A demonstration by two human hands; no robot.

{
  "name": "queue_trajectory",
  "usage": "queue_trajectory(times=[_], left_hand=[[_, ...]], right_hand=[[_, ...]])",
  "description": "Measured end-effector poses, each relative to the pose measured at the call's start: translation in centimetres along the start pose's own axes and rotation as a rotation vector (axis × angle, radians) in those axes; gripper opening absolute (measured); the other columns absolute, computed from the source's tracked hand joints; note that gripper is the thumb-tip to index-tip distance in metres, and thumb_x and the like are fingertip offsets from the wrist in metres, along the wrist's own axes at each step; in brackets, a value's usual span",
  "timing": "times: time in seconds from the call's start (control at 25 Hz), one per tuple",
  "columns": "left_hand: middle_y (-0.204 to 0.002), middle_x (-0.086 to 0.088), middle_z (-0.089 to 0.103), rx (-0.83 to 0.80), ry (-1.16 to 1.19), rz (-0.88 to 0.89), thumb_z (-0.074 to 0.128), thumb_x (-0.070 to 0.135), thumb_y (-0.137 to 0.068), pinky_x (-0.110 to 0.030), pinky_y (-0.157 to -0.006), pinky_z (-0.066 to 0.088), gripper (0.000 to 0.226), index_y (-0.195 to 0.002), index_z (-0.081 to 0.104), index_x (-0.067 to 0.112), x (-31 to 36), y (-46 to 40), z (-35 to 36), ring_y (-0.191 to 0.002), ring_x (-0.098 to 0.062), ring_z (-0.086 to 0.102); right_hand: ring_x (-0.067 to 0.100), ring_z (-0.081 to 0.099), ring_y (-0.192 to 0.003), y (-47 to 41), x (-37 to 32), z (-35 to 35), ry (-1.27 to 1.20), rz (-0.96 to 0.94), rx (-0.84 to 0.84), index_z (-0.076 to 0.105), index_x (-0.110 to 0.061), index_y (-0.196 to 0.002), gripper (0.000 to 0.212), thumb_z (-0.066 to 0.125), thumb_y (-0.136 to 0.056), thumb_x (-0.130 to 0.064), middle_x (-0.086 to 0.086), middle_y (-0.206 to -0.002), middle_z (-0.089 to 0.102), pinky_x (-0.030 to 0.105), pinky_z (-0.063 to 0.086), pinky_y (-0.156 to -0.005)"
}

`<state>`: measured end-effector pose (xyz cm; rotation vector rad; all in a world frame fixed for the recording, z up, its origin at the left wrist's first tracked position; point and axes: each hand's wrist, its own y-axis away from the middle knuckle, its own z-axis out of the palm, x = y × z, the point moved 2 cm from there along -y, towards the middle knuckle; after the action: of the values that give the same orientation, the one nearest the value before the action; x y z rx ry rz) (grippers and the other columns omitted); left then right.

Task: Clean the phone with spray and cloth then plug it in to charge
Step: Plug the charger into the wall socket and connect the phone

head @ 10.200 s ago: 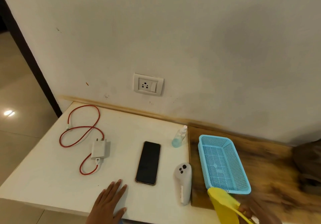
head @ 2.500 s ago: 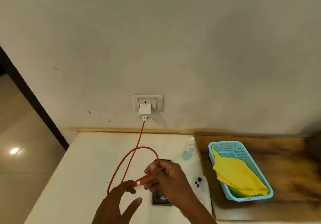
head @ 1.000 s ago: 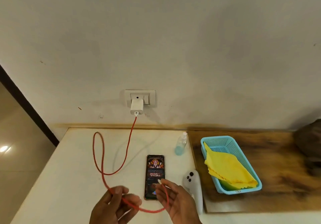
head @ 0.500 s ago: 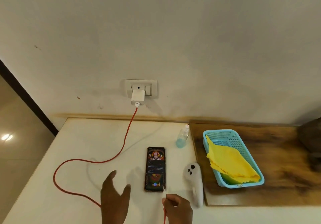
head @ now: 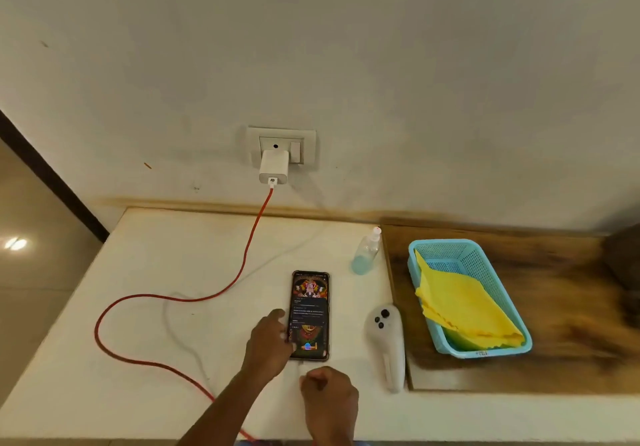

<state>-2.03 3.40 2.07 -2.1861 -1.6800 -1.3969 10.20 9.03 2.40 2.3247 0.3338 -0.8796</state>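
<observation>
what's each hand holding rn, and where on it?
Left hand steadies the phone by its left edge. Right hand is curled just below the phone's bottom end; whether it pinches the cable plug can't be told.

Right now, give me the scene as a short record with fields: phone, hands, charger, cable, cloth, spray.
phone: flat on table, screen lit
left hand: steadies phone's left edge
right hand: curled at phone's near end; plug hidden
charger: in wall socket
cable: red, loops across table
cloth: yellow, in blue basket
spray: upright beside basket
</observation>
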Motion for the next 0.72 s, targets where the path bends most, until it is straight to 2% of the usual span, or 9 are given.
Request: queue_trajectory(times=[0.12, 0.2, 0.24, 0.36, 0.44, 0.52, 0.6, 0.64, 0.72], left_hand=[[-0.131, -0.007, 0.049, 0.049, -0.032, 0.057, 0.058, 0.012, -0.089, -0.025, -0.089, 0.042, 0.056, -0.140, 0.035, 0.014, 1.3, -2.4, -1.1, -0.115, -0.018, 0.050], [-0.139, -0.010, 0.041, 0.015, -0.119, 0.136, 0.051, 0.010, -0.092, -0.028, -0.095, 0.040, 0.058, -0.144, 0.026, 0.013, 2.4, -4.8, -1.8, -0.123, -0.021, 0.045], [-0.141, -0.012, 0.037, -0.021, -0.163, 0.163, 0.049, 0.010, -0.093, -0.031, -0.098, 0.039, 0.060, -0.146, 0.021, 0.013, 3.0, -5.9, -2.0, -0.126, -0.023, 0.042], [-0.142, -0.016, 0.029, -0.110, -0.209, 0.211, 0.047, 0.011, -0.095, -0.035, -0.096, 0.043, 0.063, -0.149, 0.015, 0.014, 4.0, -8.8, -2.3, -0.125, -0.028, 0.041], [-0.138, -0.017, 0.029, -0.165, -0.205, 0.228, 0.047, 0.010, -0.095, -0.036, -0.090, 0.045, 0.062, -0.149, 0.017, 0.019, 3.9, -9.9, -2.2, -0.120, -0.030, 0.044], [-0.132, -0.019, 0.033, -0.213, -0.216, 0.263, 0.045, 0.007, -0.095, -0.037, -0.090, 0.044, 0.059, -0.147, 0.022, 0.022, 3.4, -10.7, -2.0, -0.118, -0.033, 0.045], [-0.126, -0.019, 0.036, -0.237, -0.235, 0.307, 0.047, 0.006, -0.094, -0.036, -0.092, 0.044, 0.055, -0.144, 0.031, 0.022, 2.7, -11.0, -1.9, -0.119, -0.032, 0.044], [-0.122, -0.017, 0.038, -0.235, -0.211, 0.318, 0.049, 0.006, -0.093, -0.034, -0.086, 0.045, 0.052, -0.141, 0.036, 0.021, 2.5, -11.1, -1.9, -0.117, -0.031, 0.045], [-0.111, -0.012, 0.039, -0.210, -0.139, 0.317, 0.052, 0.005, -0.091, -0.026, -0.070, 0.043, 0.048, -0.135, 0.044, 0.021, 2.3, -10.9, -2.0, -0.107, -0.025, 0.049]], right_hand=[[0.010, 0.058, -0.070, 0.3, 0.3, 1.2, 0.026, -0.025, 0.082, 0.056, -0.034, -0.058, 0.024, 0.069, -0.075, -0.021, -0.009, -0.066, 0.058, 0.014, 0.044, -0.069], [0.011, 0.053, -0.052, 0.1, 1.0, 1.8, -0.002, -0.116, 0.171, 0.065, -0.023, -0.060, 0.020, 0.079, -0.062, -0.009, -0.009, -0.052, 0.052, 0.011, 0.041, -0.050], [0.011, 0.049, -0.049, 0.0, 1.0, 2.0, 0.016, -0.150, 0.169, 0.067, -0.019, -0.062, 0.019, 0.080, -0.060, -0.006, -0.011, -0.048, 0.045, 0.009, 0.037, -0.048], [0.011, 0.052, -0.044, -0.4, 0.6, 2.1, 0.169, -0.325, 0.151, 0.065, -0.020, -0.062, 0.006, 0.066, -0.065, -0.015, -0.013, -0.048, 0.040, 0.014, 0.043, -0.044], [0.011, 0.051, -0.035, -0.4, 0.6, 2.1, 0.208, -0.388, 0.150, 0.063, -0.024, -0.054, 0.015, 0.050, -0.060, -0.026, -0.005, -0.046, 0.049, 0.017, 0.037, -0.034], [0.006, 0.048, -0.032, -0.6, 0.7, 2.2, 0.242, -0.407, 0.127, 0.060, -0.026, -0.051, 0.005, 0.061, -0.056, -0.025, -0.006, -0.045, 0.049, 0.009, 0.025, -0.031], [-0.002, 0.045, -0.031, -0.7, 1.3, 2.9, 0.216, -0.403, 0.033, 0.057, -0.028, -0.050, 0.034, 0.086, -0.034, -0.020, -0.011, -0.043, 0.040, 0.000, 0.011, -0.036], [-0.004, 0.043, -0.031, -0.7, 1.4, 3.2, 0.210, -0.394, 0.048, 0.056, -0.030, -0.049, 0.043, 0.089, -0.024, -0.020, -0.014, -0.044, 0.033, -0.002, 0.006, -0.038], [-0.005, 0.041, -0.032, -1.0, 1.5, 3.4, 0.226, -0.382, 0.106, 0.056, -0.030, -0.050, 0.047, 0.091, -0.020, -0.021, -0.015, -0.046, 0.028, -0.002, 0.002, -0.036]])
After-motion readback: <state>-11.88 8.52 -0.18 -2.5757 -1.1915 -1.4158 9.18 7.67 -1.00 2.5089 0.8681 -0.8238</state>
